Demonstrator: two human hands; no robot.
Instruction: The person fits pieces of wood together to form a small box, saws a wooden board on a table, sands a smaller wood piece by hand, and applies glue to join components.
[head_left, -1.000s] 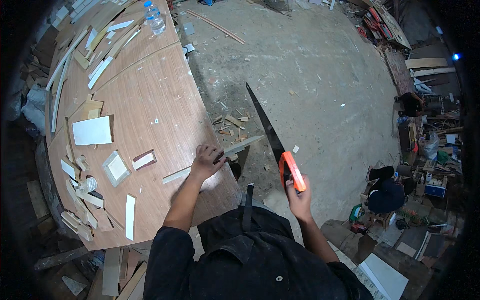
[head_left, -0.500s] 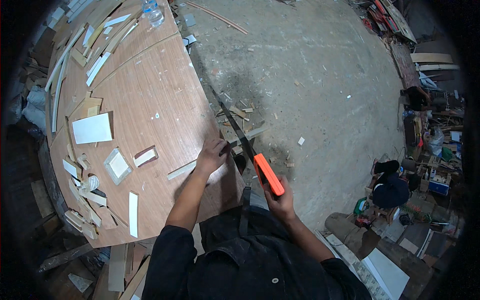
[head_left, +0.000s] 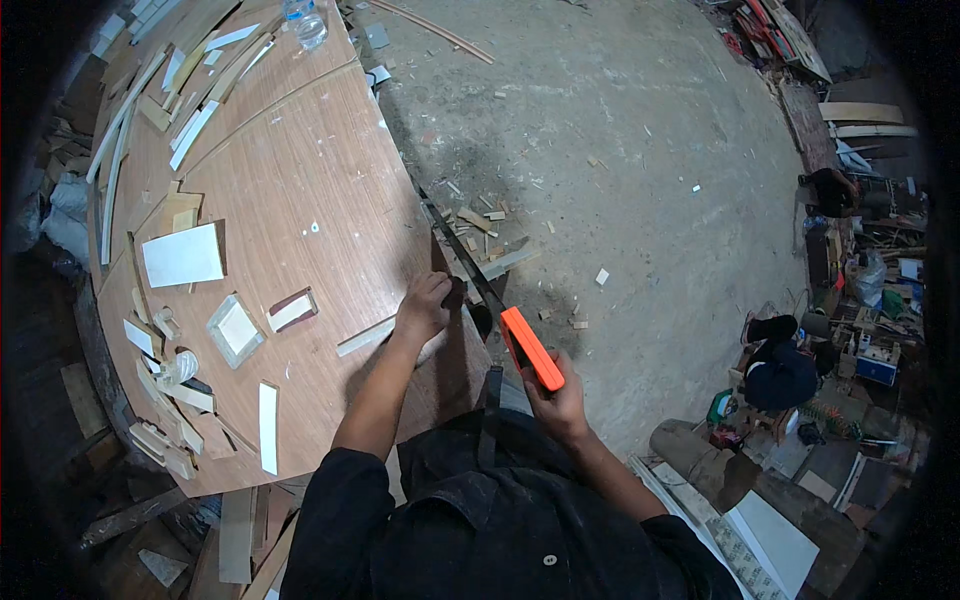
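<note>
My right hand (head_left: 558, 398) is closed round the orange handle (head_left: 532, 348) of a hand saw. Its dark blade (head_left: 462, 252) slants away to the upper left, alongside the table's right edge. On the wooden table (head_left: 300, 170), my left hand (head_left: 424, 306) presses a narrow pale strip (head_left: 366, 337) down near that edge, fingers curled. Past the edge, in line with it, a greyish length (head_left: 508, 263) shows by the blade; whether it is the same strip I cannot tell. The spot where blade and strip might meet is partly hidden by my fingers and shadow.
A white rectangular board (head_left: 183, 255), a square clear dish (head_left: 236, 330) and a white strip (head_left: 268, 428) lie on the table's left. Wood strips and a water bottle (head_left: 306, 24) are at the far end. Offcuts (head_left: 478, 220) litter the floor. Another person (head_left: 780, 378) sits at right.
The saw and my right hand have shifted slightly left, toward the table edge. My left hand stays nearly in place on the strip.
</note>
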